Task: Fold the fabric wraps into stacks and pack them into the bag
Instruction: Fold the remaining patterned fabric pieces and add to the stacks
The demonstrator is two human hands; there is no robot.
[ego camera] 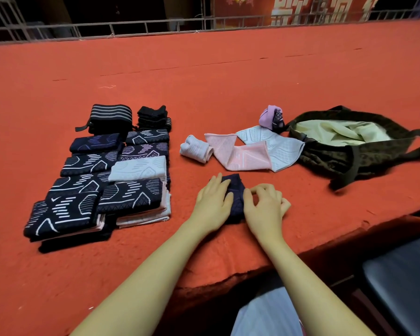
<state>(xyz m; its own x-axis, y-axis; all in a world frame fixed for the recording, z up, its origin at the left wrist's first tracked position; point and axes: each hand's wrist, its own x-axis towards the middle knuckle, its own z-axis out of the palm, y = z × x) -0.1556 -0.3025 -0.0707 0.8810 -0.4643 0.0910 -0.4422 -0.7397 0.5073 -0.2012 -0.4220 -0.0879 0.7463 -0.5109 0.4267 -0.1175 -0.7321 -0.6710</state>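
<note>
Left hand (212, 202) lying flat and right hand (264, 204) pinching are folding a dark wrap (235, 197) at lower centre, while folded stacks (102, 173) are waiting at left, loose wraps (247, 149) and the unpacked bag (349, 151) at right.

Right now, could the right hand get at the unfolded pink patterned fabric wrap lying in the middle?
Probably yes. The right hand is busy on a dark navy wrap, but only bare red cloth lies between it and the pink patterned fabric wrap just beyond.

arms: bare, no sleeves | lap: pale bluish-white garment (264, 314)
</note>
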